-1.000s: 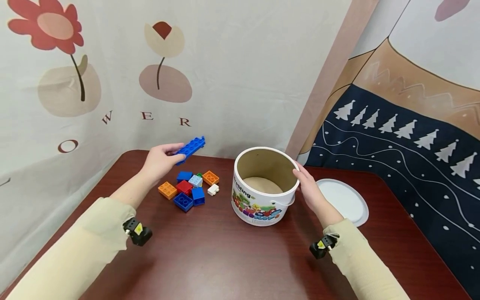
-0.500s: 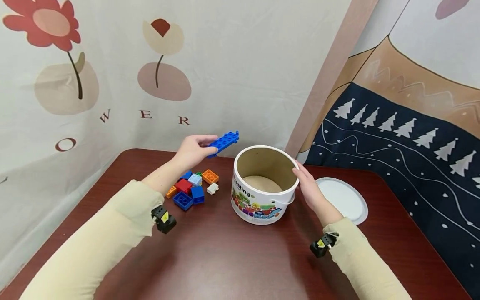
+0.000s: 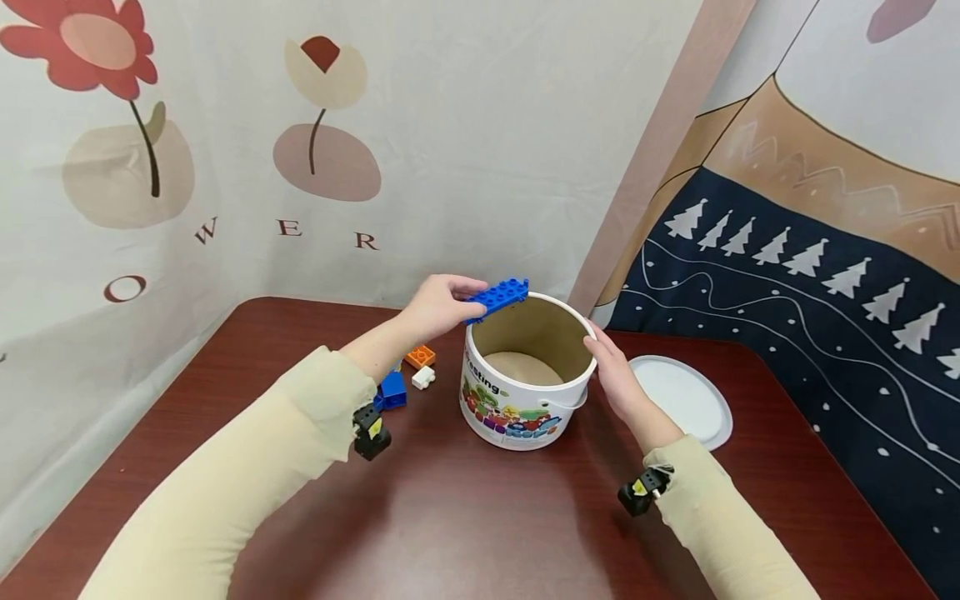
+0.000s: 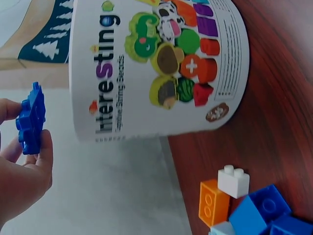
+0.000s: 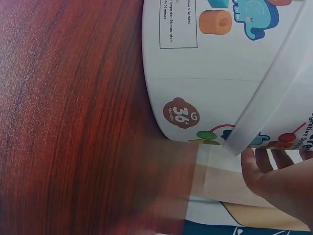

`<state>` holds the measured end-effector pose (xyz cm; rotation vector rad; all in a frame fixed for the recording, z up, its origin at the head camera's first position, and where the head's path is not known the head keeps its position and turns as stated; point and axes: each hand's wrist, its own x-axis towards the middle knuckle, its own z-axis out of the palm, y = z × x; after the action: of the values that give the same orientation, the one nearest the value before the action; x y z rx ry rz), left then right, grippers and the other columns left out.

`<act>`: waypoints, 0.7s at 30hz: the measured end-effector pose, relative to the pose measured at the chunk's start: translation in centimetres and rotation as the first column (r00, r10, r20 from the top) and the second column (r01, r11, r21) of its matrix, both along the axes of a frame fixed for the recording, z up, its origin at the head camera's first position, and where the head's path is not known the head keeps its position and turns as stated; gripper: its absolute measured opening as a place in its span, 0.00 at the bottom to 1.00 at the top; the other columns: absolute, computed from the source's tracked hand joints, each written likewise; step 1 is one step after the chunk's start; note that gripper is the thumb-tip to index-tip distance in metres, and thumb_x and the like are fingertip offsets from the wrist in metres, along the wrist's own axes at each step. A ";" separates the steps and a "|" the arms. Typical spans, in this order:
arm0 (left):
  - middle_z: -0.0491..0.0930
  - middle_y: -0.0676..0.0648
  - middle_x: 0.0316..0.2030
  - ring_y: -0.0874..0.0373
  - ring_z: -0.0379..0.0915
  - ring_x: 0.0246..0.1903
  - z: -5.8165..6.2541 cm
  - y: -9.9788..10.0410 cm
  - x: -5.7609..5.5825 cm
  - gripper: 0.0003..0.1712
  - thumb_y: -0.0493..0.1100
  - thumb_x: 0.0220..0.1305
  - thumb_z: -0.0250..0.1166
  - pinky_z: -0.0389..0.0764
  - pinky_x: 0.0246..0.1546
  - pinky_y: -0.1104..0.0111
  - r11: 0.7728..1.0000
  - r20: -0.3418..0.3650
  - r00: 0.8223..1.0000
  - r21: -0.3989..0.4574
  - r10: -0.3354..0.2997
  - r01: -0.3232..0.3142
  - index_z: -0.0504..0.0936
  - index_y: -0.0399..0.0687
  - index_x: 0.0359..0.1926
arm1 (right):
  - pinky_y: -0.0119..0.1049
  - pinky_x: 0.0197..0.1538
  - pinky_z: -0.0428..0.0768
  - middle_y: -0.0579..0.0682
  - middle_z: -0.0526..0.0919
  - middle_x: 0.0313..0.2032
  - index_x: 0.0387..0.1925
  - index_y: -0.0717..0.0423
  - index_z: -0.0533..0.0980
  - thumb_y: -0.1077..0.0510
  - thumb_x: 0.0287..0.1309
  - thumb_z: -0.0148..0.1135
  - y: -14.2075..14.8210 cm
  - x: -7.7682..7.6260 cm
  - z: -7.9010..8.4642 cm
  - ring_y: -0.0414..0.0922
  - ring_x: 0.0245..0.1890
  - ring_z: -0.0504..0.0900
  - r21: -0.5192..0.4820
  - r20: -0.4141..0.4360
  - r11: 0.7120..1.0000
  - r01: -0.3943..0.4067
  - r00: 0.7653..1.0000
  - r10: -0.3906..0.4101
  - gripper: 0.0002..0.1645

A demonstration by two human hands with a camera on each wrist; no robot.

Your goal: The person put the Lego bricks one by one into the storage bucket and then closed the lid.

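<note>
My left hand (image 3: 441, 305) pinches a long blue toy brick (image 3: 501, 297) with studs on top. The brick is above the left part of the rim of a white bucket (image 3: 517, 421). In the left wrist view the blue brick (image 4: 32, 120) sits between thumb and fingers, beside the bucket's upper edge. My right hand (image 3: 618, 371) grips the bucket's right rim. Seen from the right wrist, the fingers (image 5: 264, 161) lie against the bucket's side near its pale handle (image 5: 269, 90). As far as the head view shows, the inside of the bucket is bare.
Loose bricks lie left of the bucket, partly hidden by my left arm: an orange brick (image 3: 420, 357), a white brick (image 3: 423, 378) and a blue brick (image 3: 392, 390) among them. A white lid (image 3: 686, 400) lies flat to the right. Printed cloth (image 3: 480, 150) hangs behind the table.
My left hand has carried the long blue brick rightward from above the brick pile to the bucket's rim. The left forearm now covers part of the pile. My right hand stays on the rim.
</note>
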<state>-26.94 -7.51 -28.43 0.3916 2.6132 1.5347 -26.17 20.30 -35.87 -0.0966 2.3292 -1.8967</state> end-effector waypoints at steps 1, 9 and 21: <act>0.74 0.41 0.58 0.48 0.70 0.58 0.0 0.3 -0.1 0.24 0.41 0.61 0.61 0.74 0.57 0.59 1.000 0.002 1.000 -0.003 -0.013 0.013 0.74 0.43 0.59 | 0.54 0.70 0.55 0.55 0.49 0.73 0.72 0.52 0.48 0.54 0.72 0.33 0.0 0.0 0.0 0.56 0.70 0.54 0.002 -0.001 1.000 0.002 1.000 -0.002 0.30; 0.76 0.42 0.57 0.49 0.72 0.56 -0.7 2.4 -0.1 0.24 0.41 0.59 0.63 0.75 0.56 0.60 0.996 0.006 0.998 -0.056 -0.066 0.067 0.76 0.43 0.58 | 0.55 0.70 0.54 0.55 0.49 0.73 0.72 0.51 0.48 0.53 0.72 0.33 -0.1 0.0 0.1 0.56 0.70 0.53 0.030 -0.002 0.999 0.010 1.000 -0.010 0.30; 0.77 0.42 0.55 0.50 0.72 0.56 -1.3 3.5 0.0 0.25 0.42 0.59 0.64 0.72 0.59 0.61 0.988 -0.029 0.991 -0.084 -0.133 0.130 0.75 0.41 0.58 | 0.53 0.70 0.55 0.56 0.49 0.72 0.72 0.52 0.48 0.53 0.72 0.33 -0.1 0.1 0.1 0.56 0.70 0.54 0.025 -0.010 1.000 0.007 1.000 -0.006 0.30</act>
<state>-26.93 -3.99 -29.76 0.5763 2.6069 1.3877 -26.05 20.19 -35.79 -0.0964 2.3623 -1.8734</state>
